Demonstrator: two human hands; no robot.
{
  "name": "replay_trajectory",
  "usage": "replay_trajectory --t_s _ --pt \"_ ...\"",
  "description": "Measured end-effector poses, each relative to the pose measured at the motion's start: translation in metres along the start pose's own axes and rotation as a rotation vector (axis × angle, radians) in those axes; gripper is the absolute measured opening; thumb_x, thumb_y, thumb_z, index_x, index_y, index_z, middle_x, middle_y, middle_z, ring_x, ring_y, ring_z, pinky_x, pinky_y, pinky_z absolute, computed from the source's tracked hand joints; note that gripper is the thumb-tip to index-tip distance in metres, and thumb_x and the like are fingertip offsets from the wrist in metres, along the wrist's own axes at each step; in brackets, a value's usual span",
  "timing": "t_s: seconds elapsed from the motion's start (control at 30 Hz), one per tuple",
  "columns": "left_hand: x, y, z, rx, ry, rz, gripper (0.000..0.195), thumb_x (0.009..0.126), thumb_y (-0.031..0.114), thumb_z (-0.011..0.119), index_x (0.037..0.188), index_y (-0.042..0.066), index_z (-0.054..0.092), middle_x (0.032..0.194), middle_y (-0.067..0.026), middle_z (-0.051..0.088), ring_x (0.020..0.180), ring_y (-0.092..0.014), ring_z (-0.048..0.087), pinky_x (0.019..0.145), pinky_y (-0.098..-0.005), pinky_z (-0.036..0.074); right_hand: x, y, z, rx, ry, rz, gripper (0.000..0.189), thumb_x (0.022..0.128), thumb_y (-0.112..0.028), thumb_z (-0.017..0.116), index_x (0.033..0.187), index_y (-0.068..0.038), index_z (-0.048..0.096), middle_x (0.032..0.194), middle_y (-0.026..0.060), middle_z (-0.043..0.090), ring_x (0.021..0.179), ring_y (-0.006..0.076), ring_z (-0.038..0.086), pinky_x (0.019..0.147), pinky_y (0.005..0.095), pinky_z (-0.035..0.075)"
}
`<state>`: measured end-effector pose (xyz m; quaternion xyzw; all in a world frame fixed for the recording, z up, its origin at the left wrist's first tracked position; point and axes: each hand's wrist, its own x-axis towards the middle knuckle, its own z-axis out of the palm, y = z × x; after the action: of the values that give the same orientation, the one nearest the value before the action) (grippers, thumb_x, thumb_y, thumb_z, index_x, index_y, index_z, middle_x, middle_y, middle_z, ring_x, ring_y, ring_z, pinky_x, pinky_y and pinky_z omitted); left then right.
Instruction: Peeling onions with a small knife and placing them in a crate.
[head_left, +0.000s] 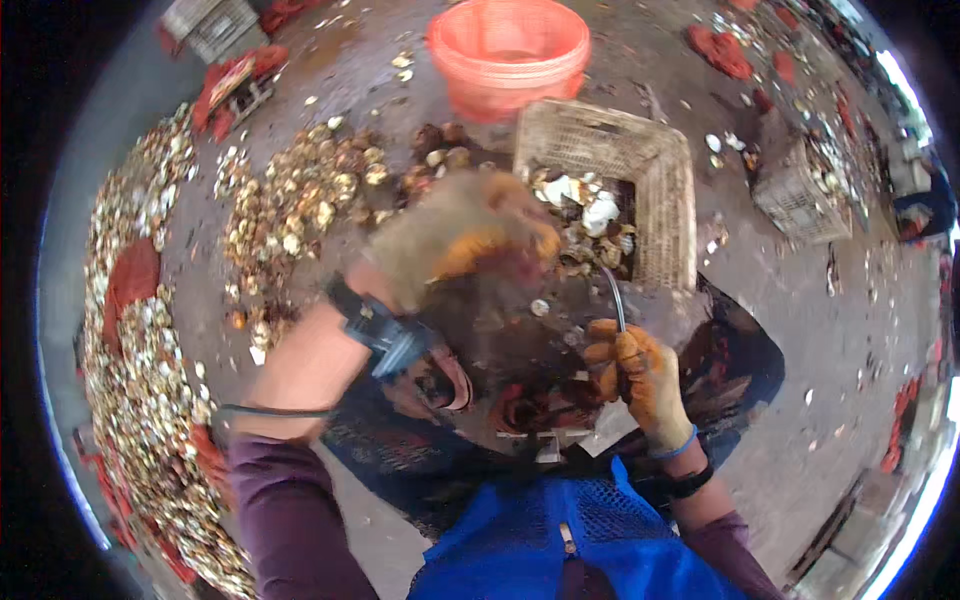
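Note:
My left hand (480, 232), in a tan and orange work glove, is blurred over the pile at the left edge of the plastic crate; whether it holds something cannot be told. My right hand (637, 375), in a matching glove, is closed around a thin curved metal tool (616, 296) whose shaft points up toward the crate. The woven-pattern plastic crate (666, 217) holds shells, some white inside. A single small round shell (540, 307) lies on the dark surface between my hands.
A red plastic tub (510, 67) stands beyond the crate. Heaps of shells (292, 202) lie on the floor at left, with a longer heap (142, 390) by the wall. Another crate (802, 187) with shells stands at right. Red net bags (718, 52) lie about.

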<state>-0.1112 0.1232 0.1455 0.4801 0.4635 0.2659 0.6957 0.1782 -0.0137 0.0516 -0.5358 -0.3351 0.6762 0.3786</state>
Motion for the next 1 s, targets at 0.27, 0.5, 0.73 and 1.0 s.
replay_trajectory --t_s 0.27,0.5,0.73,1.0 --pt "0.036 -0.094 0.083 0.659 0.044 0.038 0.041 0.077 0.013 0.089 0.108 -0.006 0.071 0.097 -0.0124 0.076 0.088 -0.02 0.073 0.077 -0.0388 0.057 -0.01 0.046 -0.041 0.13 -0.084 0.102 0.054 0.109 -0.042 0.061 0.137 0.004 0.062 0.096 0.0083 0.075 0.063 0.0109 0.063 0.056 0.0258 0.049" --pt "-0.01 -0.113 0.079 0.932 0.132 0.159 0.074 0.075 0.012 0.081 0.146 0.003 0.061 0.138 -0.0228 0.067 0.128 -0.038 0.065 0.11 -0.0409 0.051 -0.023 0.045 -0.046 0.051 -0.17 0.026 0.05 0.109 -0.04 0.062 0.135 0.003 0.063 0.094 0.0101 0.075 0.06 0.0114 0.063 0.054 0.0262 0.05" --pt "-0.044 -0.14 0.102 0.604 0.226 0.138 0.09 0.076 0.015 0.086 0.156 0.004 0.047 0.145 -0.0247 0.062 0.139 -0.036 0.058 0.113 -0.0429 0.048 -0.016 0.082 -0.047 -0.147 -0.23 -0.062 0.036 0.111 -0.028 0.057 0.133 0.0 0.065 0.098 0.0149 0.075 0.062 0.0155 0.068 0.056 0.0303 0.055" --pt "-0.033 -0.167 0.136 0.645 0.441 0.298 0.11 0.066 0.016 0.098 0.159 0.003 0.042 0.142 -0.0174 0.066 0.132 -0.033 0.064 0.112 -0.0412 0.051 -0.031 0.051 -0.045 -0.576 -0.252 -0.208 0.035 0.104 -0.024 0.064 0.133 -0.006 0.068 0.111 0.0212 0.075 0.104 0.0414 0.072 0.089 0.0465 0.057"
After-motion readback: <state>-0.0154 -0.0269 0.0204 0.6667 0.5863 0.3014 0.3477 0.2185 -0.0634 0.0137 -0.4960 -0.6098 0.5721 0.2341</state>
